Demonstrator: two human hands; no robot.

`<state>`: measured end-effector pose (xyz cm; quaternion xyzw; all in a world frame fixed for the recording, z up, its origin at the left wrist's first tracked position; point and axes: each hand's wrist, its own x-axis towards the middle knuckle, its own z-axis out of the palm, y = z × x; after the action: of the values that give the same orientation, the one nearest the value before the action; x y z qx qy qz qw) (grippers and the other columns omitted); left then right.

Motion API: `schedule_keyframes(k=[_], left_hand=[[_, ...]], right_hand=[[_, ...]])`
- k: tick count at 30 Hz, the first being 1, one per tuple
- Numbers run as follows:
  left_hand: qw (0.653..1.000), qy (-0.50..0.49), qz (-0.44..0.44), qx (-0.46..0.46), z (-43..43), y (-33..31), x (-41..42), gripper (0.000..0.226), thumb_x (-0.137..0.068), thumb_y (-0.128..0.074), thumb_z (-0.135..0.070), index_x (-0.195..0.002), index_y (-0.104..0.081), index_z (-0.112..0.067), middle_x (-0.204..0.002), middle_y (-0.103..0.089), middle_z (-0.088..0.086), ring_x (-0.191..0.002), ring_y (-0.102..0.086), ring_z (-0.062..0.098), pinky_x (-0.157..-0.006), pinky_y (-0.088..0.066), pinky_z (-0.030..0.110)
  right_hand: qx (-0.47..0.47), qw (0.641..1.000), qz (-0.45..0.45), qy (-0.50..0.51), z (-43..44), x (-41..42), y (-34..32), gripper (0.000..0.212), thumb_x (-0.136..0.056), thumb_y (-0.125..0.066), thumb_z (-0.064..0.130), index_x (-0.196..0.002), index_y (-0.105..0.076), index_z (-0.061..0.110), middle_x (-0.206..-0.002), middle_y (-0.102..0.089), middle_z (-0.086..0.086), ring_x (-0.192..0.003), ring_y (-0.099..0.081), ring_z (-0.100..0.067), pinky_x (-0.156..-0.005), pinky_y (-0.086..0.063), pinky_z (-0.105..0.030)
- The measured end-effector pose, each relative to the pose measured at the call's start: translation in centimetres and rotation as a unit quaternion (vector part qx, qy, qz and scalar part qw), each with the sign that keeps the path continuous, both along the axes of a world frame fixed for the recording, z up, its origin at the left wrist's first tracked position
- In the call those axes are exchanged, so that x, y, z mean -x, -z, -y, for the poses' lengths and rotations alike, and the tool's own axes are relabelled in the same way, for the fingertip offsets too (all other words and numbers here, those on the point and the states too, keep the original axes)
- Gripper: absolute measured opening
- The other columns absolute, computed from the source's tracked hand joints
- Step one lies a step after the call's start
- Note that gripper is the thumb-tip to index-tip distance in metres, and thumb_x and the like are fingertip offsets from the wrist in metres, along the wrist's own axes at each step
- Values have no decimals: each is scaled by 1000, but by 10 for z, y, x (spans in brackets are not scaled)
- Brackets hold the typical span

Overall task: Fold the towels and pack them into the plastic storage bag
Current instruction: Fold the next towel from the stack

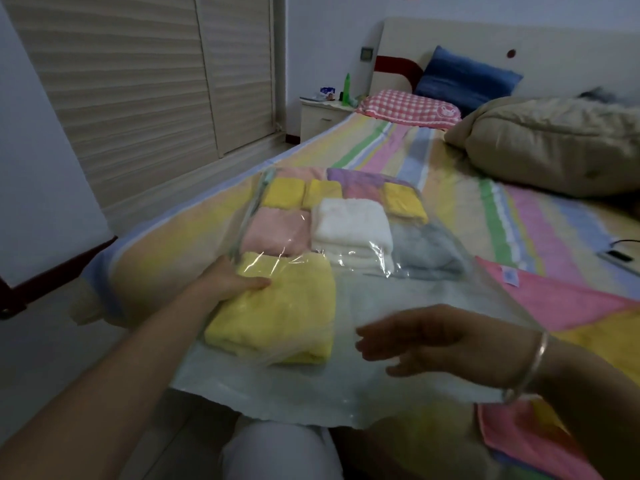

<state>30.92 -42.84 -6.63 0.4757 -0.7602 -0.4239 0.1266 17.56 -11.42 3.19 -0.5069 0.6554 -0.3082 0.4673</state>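
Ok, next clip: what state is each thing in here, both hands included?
plastic storage bag: flat on the bed, near end open, partly filled.
big yellow towel: folded, in the bag near its mouth.
white towel: folded, packed.
pink towel: spread unfolded beside the bag.
left hand: grips the big yellow towel.
right hand: open, blurred, holds nothing.

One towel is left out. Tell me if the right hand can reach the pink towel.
Probably yes. The pink towel lies bare on the bed beside the right hand. That hand seems tucked under the bag film and must come out first. The left hand grips the yellow towel.
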Motion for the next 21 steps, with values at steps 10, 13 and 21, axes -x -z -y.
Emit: schedule_keyframes(k=[10,13,21], left_hand=[[999,-17,8,-31,13,7,-3,109,-45,-94,-50,-136,-48,-12,-130,-58,10,-107,-59,26,-88,-50,35],[999,-13,9,-37,18,8,2,89,-57,-90,-46,-129,-53,-9,-123,-61,7,-94,-60,21,-76,-49,30],[989,-63,-101,-93,60,17,19,104,-53,-59,-90,-125,-62,-14,-122,-64,1,-96,-63,19,-91,-49,34]], right_hand=[[81,818,531,206,17,22,-43,78,-66,-71,-14,-136,-43,7,-125,-60,-24,-85,-73,-26,-46,-55,-22],[99,766,608,184,23,25,-51,50,-76,-61,-13,-124,-48,-9,-133,-49,-32,-112,-60,-39,-67,-61,-35],[46,859,-93,501,83,127,32,44,-85,-67,32,-127,-56,27,-123,-57,-9,-109,-54,-27,-92,-46,-35]])
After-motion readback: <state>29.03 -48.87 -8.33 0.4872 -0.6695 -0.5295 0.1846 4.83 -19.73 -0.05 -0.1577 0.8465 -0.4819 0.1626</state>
